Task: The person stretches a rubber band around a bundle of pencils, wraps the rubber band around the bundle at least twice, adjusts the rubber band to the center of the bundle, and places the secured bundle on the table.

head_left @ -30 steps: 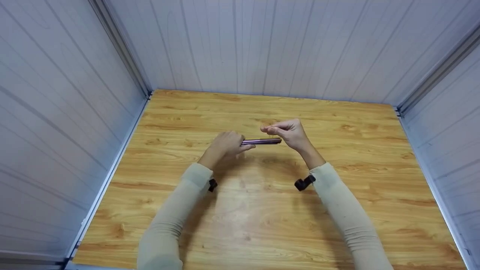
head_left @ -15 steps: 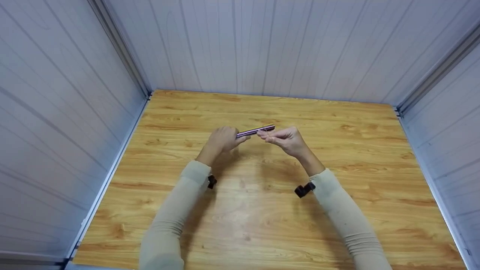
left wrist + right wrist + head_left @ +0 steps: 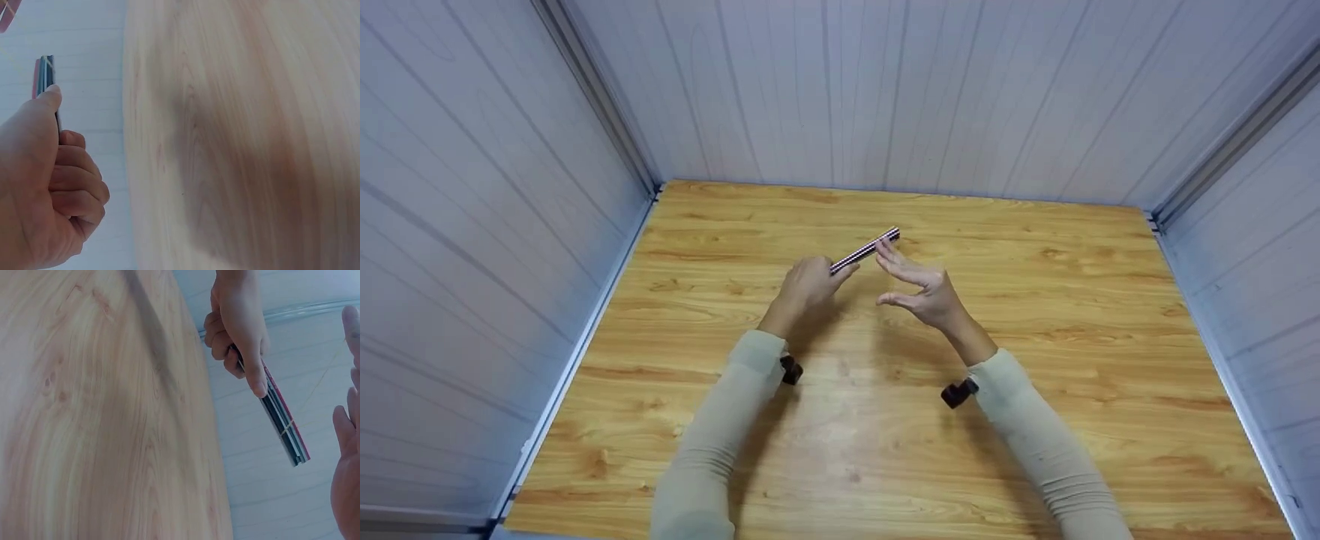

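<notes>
My left hand (image 3: 808, 286) grips a bundle of pencils (image 3: 862, 253), thumb laid along it, above the table. The bundle slants up and to the right. Dark, pale and red pencils (image 3: 289, 439) lie side by side in the right wrist view. A thin yellowish rubber band (image 3: 286, 428) loops round them near the free end, and one strand stretches toward my right hand (image 3: 346, 472). In the head view the fingers of that right hand (image 3: 924, 289) are extended beside the bundle's free end, the thumb held well apart. The left wrist view shows the pencil ends (image 3: 45, 70) beyond the thumb.
A wood-grain table (image 3: 840, 450) lies under both hands. Whitish panels stand at the back (image 3: 780, 90), left (image 3: 472, 262) and right (image 3: 1260, 262). A small black wrist camera (image 3: 958, 393) hangs at the right cuff, another (image 3: 790, 370) at the left.
The bundle has swung from nearly level to slanting up and away. My right hand's fingers have gone from pinched together to spread, and the hand sits slightly lower.
</notes>
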`<state>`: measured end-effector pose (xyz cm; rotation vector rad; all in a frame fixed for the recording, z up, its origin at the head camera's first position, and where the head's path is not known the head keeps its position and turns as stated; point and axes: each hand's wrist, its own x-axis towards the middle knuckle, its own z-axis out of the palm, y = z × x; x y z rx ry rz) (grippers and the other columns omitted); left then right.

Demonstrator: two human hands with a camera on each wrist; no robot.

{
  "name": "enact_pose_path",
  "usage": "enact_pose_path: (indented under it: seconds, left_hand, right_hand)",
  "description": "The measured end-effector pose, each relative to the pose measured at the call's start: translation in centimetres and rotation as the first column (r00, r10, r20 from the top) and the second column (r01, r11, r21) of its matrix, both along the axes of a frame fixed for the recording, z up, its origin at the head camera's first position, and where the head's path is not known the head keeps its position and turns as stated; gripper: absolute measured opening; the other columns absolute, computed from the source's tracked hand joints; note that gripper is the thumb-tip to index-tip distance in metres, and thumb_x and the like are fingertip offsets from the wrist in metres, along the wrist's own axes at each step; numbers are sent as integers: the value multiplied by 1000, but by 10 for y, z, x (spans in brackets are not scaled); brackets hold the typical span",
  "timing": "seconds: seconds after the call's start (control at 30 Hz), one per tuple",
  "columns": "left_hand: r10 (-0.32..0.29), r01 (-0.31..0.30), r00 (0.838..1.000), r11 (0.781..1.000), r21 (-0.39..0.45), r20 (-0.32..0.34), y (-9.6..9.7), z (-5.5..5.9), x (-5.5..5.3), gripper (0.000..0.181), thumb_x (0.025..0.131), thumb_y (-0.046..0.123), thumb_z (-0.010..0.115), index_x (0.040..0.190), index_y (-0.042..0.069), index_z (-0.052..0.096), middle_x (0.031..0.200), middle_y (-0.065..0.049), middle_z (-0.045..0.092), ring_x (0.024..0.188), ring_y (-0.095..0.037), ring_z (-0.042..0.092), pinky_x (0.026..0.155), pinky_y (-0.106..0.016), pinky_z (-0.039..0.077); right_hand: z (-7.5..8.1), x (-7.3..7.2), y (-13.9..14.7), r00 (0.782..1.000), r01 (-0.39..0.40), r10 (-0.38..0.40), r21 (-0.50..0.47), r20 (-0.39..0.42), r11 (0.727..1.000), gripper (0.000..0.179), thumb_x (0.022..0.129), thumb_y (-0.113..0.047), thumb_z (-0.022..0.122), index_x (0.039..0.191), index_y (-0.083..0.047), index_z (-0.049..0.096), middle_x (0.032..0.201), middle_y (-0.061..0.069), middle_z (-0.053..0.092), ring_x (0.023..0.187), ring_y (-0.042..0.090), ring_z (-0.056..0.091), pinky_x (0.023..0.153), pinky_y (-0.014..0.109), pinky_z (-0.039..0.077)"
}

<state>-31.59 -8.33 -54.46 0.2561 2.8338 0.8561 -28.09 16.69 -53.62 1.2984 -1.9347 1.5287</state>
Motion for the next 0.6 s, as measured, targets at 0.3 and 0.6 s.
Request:
enact_pose_path:
  seconds: [0.3,0.6]
  left_hand:
    - [108,-106,994,986,129,-12,2,1,4,62,113,67,54,73,20,47,66,5,41,57,-13,38,57,-29,34]
    - [180,-148,973,967,205,-147,-1,4,7,60,113,64,56,72,22,45,63,7,41,56,-11,35,55,-27,30]
  right_hand:
    - [-6,4,3,993,119,-118,-32,31,992,96,93,-29,90,156,25,42,163,52,31,170,5,29,135,22,34]
    - [-7,9,4,969,111,-83,-112,232,988,120,95,-54,80,164,23,20,175,46,11,175,25,14,136,19,27]
